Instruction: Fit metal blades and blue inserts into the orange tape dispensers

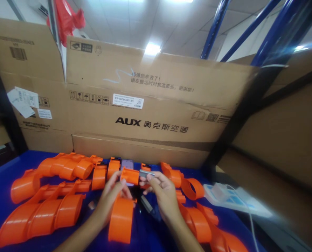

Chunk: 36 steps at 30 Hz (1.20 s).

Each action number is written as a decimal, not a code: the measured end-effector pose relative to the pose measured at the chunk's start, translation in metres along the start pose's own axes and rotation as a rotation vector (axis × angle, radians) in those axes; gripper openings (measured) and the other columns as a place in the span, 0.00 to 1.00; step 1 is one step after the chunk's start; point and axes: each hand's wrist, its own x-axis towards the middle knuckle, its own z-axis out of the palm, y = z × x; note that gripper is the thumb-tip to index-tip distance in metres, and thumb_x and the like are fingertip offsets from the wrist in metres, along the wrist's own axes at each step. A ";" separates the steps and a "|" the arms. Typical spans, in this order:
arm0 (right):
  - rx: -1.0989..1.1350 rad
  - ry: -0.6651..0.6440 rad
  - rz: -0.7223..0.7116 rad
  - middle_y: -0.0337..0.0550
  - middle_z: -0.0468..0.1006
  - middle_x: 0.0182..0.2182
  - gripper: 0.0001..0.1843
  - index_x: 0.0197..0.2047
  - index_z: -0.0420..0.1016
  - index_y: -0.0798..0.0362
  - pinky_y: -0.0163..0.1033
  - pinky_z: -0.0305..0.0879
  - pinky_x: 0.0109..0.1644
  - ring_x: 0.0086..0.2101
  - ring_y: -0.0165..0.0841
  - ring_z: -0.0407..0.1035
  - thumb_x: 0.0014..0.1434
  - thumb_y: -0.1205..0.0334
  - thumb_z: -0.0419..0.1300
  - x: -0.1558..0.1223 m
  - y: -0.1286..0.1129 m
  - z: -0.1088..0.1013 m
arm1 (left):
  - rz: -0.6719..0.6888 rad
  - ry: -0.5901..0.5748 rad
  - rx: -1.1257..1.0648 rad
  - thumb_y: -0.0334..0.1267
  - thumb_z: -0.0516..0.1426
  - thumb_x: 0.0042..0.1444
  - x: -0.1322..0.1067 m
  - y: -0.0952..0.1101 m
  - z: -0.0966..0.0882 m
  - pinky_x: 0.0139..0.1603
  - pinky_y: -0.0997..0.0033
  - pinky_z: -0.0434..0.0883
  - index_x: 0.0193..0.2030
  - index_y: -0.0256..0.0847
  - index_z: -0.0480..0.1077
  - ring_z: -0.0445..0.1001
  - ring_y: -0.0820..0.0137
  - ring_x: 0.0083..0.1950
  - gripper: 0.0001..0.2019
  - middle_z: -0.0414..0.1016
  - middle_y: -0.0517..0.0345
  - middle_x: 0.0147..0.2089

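Note:
Between the fingers of my left hand (113, 192) is an orange plastic bracket (130, 176), held up above the table. A wide orange ring (121, 220) is just below that hand; whether it is one piece with the bracket I cannot tell. My right hand (164, 192) pinches a small grey metal-looking strip (146, 173), its left end against the bracket's right end. Below the hands, a dark grey object (146, 203) of unclear kind lies on the blue table surface (92, 229).
Rows of orange ring parts (42, 217) line the left, with more orange parts (198, 224) on the right. Several at the back carry black pieces (115, 160). A white-and-blue tray or packet (224, 196) with a cable is at right. A cardboard sheet (156, 105) stands behind.

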 end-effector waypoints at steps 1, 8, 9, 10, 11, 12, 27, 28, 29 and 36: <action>0.007 -0.007 0.001 0.47 0.84 0.33 0.14 0.39 0.78 0.53 0.36 0.75 0.28 0.32 0.38 0.79 0.57 0.51 0.70 0.000 0.000 -0.001 | 0.006 0.004 0.006 0.55 0.60 0.58 -0.001 0.000 0.001 0.23 0.72 0.71 0.55 0.43 0.60 0.78 0.65 0.22 0.25 0.78 0.62 0.24; -0.006 -0.022 -0.011 0.47 0.85 0.33 0.15 0.39 0.79 0.53 0.37 0.75 0.28 0.32 0.38 0.79 0.56 0.50 0.71 -0.002 -0.003 0.000 | 0.079 0.052 0.118 0.57 0.59 0.59 -0.001 -0.001 0.002 0.26 0.77 0.67 0.44 0.41 0.66 0.73 0.72 0.22 0.20 0.77 0.62 0.22; -0.017 -0.033 -0.013 0.47 0.85 0.33 0.16 0.38 0.79 0.53 0.37 0.75 0.28 0.31 0.38 0.79 0.56 0.49 0.71 -0.002 -0.004 0.000 | 0.085 0.052 0.115 0.57 0.59 0.59 -0.001 -0.001 0.003 0.27 0.78 0.66 0.42 0.41 0.67 0.72 0.73 0.22 0.20 0.76 0.62 0.21; -0.031 -0.046 -0.016 0.47 0.85 0.32 0.16 0.37 0.79 0.53 0.37 0.75 0.28 0.31 0.38 0.79 0.56 0.49 0.70 -0.002 -0.005 0.000 | 0.089 0.051 0.109 0.57 0.59 0.58 -0.001 -0.001 0.003 0.27 0.78 0.65 0.41 0.41 0.67 0.71 0.74 0.21 0.20 0.76 0.62 0.20; -0.050 -0.057 -0.022 0.47 0.85 0.31 0.16 0.37 0.79 0.53 0.38 0.75 0.28 0.30 0.38 0.79 0.56 0.49 0.70 -0.002 -0.006 0.000 | 0.089 0.051 0.103 0.57 0.59 0.58 -0.002 0.000 0.003 0.26 0.78 0.65 0.40 0.41 0.67 0.70 0.74 0.21 0.20 0.75 0.63 0.20; -0.071 -0.064 -0.031 0.46 0.85 0.31 0.15 0.37 0.80 0.53 0.38 0.74 0.29 0.30 0.37 0.78 0.56 0.49 0.70 -0.002 -0.007 -0.001 | 0.086 0.052 0.097 0.58 0.60 0.57 -0.002 0.001 0.003 0.26 0.78 0.64 0.39 0.42 0.67 0.69 0.74 0.21 0.20 0.75 0.63 0.20; -0.212 -0.116 -0.083 0.40 0.78 0.24 0.15 0.34 0.78 0.53 0.34 0.67 0.25 0.23 0.31 0.70 0.60 0.49 0.67 -0.006 -0.006 0.002 | 0.074 -0.014 0.147 0.57 0.61 0.55 -0.004 0.004 0.002 0.26 0.74 0.60 0.52 0.38 0.69 0.67 0.71 0.20 0.26 0.73 0.64 0.19; -0.199 -0.088 -0.093 0.40 0.77 0.25 0.14 0.37 0.78 0.53 0.34 0.67 0.24 0.24 0.32 0.70 0.59 0.49 0.68 -0.005 -0.005 0.002 | 0.079 -0.017 0.151 0.56 0.61 0.56 -0.004 0.004 0.002 0.26 0.74 0.60 0.51 0.39 0.68 0.68 0.71 0.20 0.25 0.73 0.64 0.19; -0.186 -0.050 -0.111 0.40 0.77 0.26 0.15 0.40 0.79 0.52 0.34 0.67 0.25 0.26 0.33 0.70 0.58 0.50 0.69 -0.004 -0.004 0.001 | 0.085 -0.011 0.153 0.56 0.61 0.56 -0.004 0.004 0.002 0.26 0.75 0.60 0.49 0.39 0.68 0.68 0.71 0.21 0.23 0.74 0.63 0.20; -0.285 0.065 -0.236 0.40 0.76 0.27 0.10 0.37 0.84 0.49 0.38 0.66 0.27 0.23 0.31 0.65 0.59 0.52 0.68 -0.002 -0.017 -0.007 | 0.082 0.091 0.132 0.56 0.62 0.55 0.001 0.010 0.000 0.26 0.76 0.63 0.46 0.40 0.68 0.69 0.72 0.21 0.22 0.76 0.62 0.22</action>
